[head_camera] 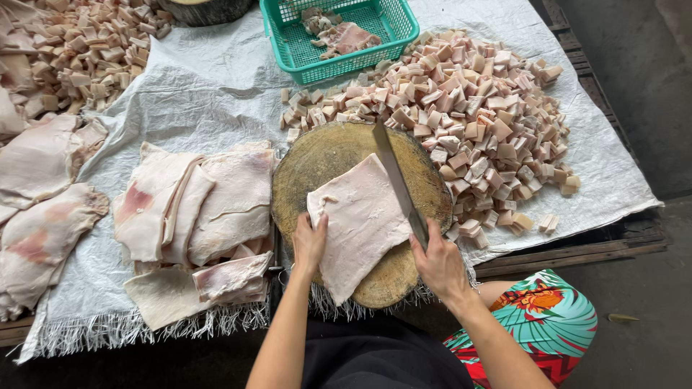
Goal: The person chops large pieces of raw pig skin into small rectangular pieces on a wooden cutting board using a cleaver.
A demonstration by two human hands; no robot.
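- A pale pink, roughly rectangular slab of raw pork skin and fat lies flat on a round, worn wooden chopping block in the centre of the frame; its long axis runs from upper right to lower left, and its lower end overhangs the block's near edge.
- The left hand presses down on the slab's left edge, fingers spread flat on the meat, not gripping it.
- The right hand is clenched around the handle of a long steel cleaver; the blade lies along the slab's right edge, pointing to the upper middle.
- So the slab sits between both hands, the blade running roughly along its length, the left hand touching it directly.
- Right of the block: a heap of small pink-and-tan cubes on a white woven plastic sheet.
- Left: stacked uncut slabs.
- Top centre: a green plastic basket holding scraps.
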